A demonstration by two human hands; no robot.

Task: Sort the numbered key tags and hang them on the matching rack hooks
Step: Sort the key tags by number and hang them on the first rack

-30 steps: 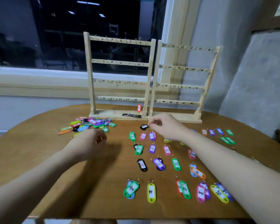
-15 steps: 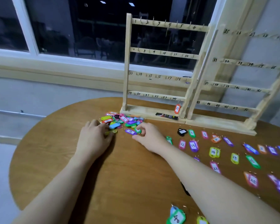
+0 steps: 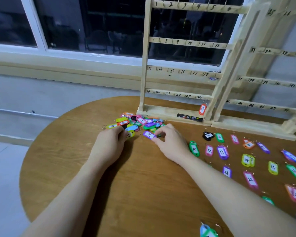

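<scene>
In the centre of the frame you can read 28 on the purple tag (image 3: 149,134), and 37 on the red tag (image 3: 202,109) hanging right of centre. At upper right, the left rack (image 3: 186,42) shows handwritten 1 to 24 along its bars. At right, the laid-out tags include green 10 (image 3: 194,148), pink 12 (image 3: 209,150), purple 13 (image 3: 222,152) and yellow 14 (image 3: 246,159).

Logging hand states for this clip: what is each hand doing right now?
Left hand: fingers curled at the edge of the tag pile; whether it holds a tag cannot be told.
Right hand: pinching the purple tag marked 28.
</scene>
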